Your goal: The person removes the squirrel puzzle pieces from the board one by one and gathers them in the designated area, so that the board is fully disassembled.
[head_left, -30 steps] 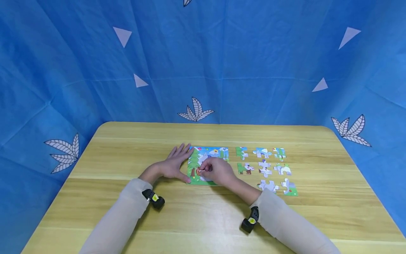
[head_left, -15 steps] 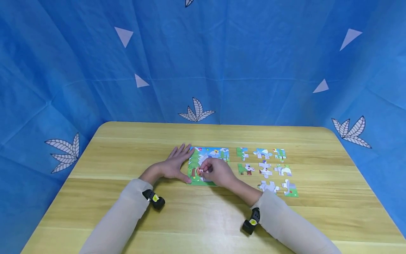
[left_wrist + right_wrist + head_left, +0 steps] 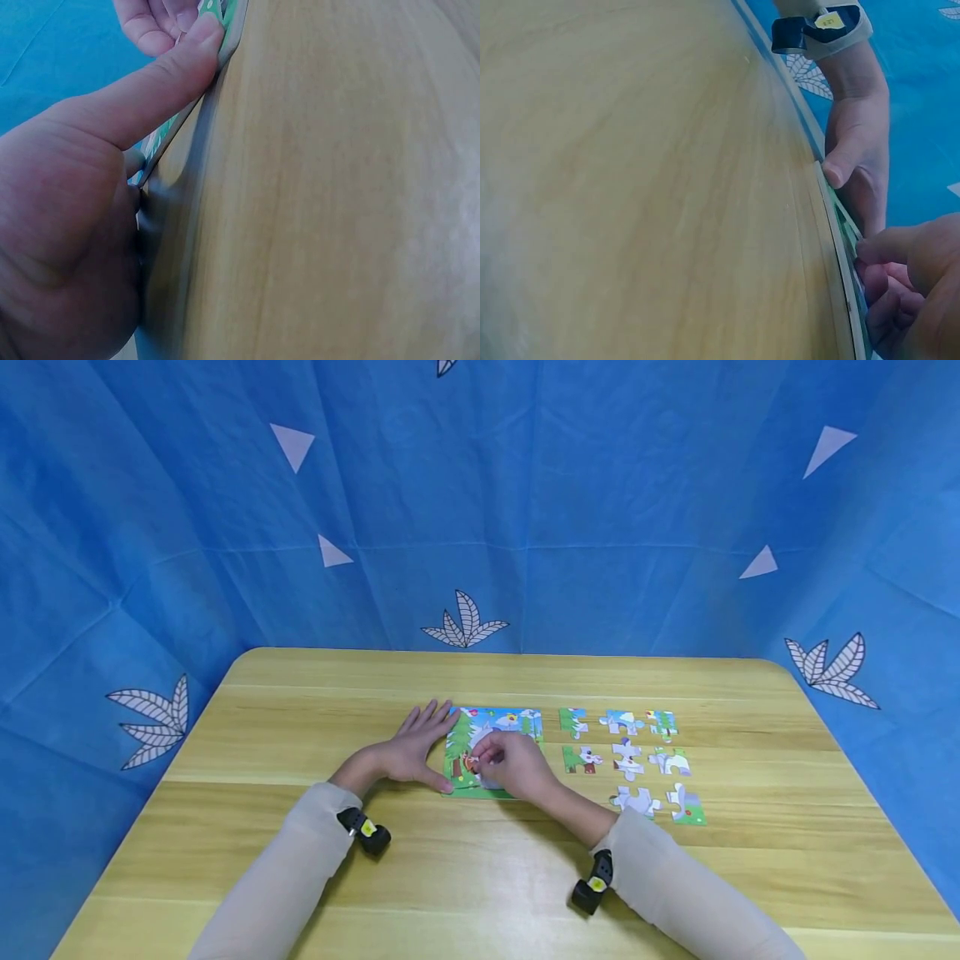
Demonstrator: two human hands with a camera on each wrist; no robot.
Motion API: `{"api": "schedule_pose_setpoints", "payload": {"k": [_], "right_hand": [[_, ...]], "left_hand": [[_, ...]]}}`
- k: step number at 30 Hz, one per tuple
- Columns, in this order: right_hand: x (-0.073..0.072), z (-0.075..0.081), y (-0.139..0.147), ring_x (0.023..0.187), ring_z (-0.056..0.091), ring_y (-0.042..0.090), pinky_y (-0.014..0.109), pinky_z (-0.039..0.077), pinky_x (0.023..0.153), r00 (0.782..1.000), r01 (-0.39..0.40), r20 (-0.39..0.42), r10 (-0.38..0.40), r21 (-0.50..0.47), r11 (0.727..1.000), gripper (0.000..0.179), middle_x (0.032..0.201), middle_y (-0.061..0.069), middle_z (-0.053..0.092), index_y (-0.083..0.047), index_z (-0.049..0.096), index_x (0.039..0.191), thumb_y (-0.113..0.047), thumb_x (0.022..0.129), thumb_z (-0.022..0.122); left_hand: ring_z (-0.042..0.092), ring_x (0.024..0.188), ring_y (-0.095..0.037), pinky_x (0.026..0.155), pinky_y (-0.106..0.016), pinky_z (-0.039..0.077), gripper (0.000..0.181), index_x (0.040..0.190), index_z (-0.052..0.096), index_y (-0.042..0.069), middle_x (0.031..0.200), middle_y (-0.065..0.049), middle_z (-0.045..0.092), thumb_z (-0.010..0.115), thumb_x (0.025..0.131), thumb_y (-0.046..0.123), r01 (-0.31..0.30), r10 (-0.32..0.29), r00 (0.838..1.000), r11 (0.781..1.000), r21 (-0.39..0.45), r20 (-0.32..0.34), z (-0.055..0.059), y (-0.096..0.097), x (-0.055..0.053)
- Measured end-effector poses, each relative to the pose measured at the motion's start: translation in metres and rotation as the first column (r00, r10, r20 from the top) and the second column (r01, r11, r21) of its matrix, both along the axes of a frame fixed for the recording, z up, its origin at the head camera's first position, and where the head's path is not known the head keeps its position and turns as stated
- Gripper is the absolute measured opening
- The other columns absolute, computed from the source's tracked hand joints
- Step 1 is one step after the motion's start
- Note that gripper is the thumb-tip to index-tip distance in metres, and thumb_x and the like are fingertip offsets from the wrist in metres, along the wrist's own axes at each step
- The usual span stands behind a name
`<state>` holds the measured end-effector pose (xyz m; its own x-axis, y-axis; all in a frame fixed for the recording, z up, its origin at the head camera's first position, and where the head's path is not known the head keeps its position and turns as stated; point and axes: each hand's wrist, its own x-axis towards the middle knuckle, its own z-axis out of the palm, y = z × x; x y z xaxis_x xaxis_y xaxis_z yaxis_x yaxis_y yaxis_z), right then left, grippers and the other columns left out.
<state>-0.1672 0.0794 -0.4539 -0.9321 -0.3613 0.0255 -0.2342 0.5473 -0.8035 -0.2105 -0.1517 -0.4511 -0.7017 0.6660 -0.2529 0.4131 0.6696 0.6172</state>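
Observation:
A colourful jigsaw puzzle board (image 3: 467,792) with a green and blue forest picture lies flat near the middle of the table. My left hand (image 3: 412,750) spreads along its left side, thumb on the near left corner. Over the board my right hand (image 3: 519,766) pinches a jigsaw piece (image 3: 468,761) with a reddish-brown figure, at the lower left of the picture. The fingers hide part of that piece and the board's middle. In the right wrist view, a green edge of the jigsaw piece (image 3: 845,227) shows by the right fingertips, close over the board.
Right of the board, several loose jigsaw pieces (image 3: 627,758) lie in rough rows on the wooden table (image 3: 450,877). The nearest of them sit close to the right sleeve (image 3: 675,877). A blue cloth (image 3: 480,510) hangs behind the table.
The right fingertips and the pinched jigsaw piece have shifted very slightly over the same spot on the board. The left hand stays in place.

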Motion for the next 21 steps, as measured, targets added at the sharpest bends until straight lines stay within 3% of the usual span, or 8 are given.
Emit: {"api": "schedule_pose_setpoints", "payload": {"k": [10, 15, 21], "right_hand": [[0.0, 0.005, 0.012, 0.074, 0.062, 0.01, 0.025, 0.055, 0.069, 0.998, 0.034, 0.063, -0.031, -0.06, 0.998, 0.012, 0.081, -0.001, 0.068, -0.006, 0.075, 0.093, 0.003, 0.086, 0.075], [0.002, 0.014, 0.035, 0.07, 0.061, 0.015, 0.021, 0.047, 0.057, 0.992, 0.043, 0.122, -0.026, -0.14, 0.989, 0.009, 0.084, 0.004, 0.07, -0.003, 0.074, 0.096, 0.002, 0.089, 0.072], [0.009, 0.023, 0.07, 0.077, 0.063, 0.021, 0.023, 0.048, 0.063, 0.973, 0.089, 0.222, -0.057, -0.139, 0.986, 0.009, 0.087, 0.005, 0.071, -0.003, 0.073, 0.1, -0.004, 0.092, 0.072]], "left_hand": [[-0.019, 0.154, -0.032, 0.122, -0.051, -0.014, 0.122, 0.164, 0.004, 0.009, 0.17, -0.013, -0.012, 0.083, 0.081, 0.049, 0.002, -0.002, 1.0, 1.0, -0.013, 0.005, -0.001, -0.001, 0.0], [-0.019, 0.154, -0.033, 0.122, -0.051, -0.014, 0.122, 0.164, 0.004, 0.008, 0.17, -0.013, -0.012, 0.084, 0.081, 0.048, 0.006, -0.006, 1.0, 1.0, -0.011, 0.0, 0.0, 0.0, 0.0], [-0.019, 0.154, -0.032, 0.122, -0.05, -0.013, 0.122, 0.164, 0.004, 0.007, 0.17, -0.013, -0.012, 0.084, 0.081, 0.047, 0.005, -0.005, 1.0, 1.0, -0.009, -0.003, -0.001, -0.001, -0.001]]}}
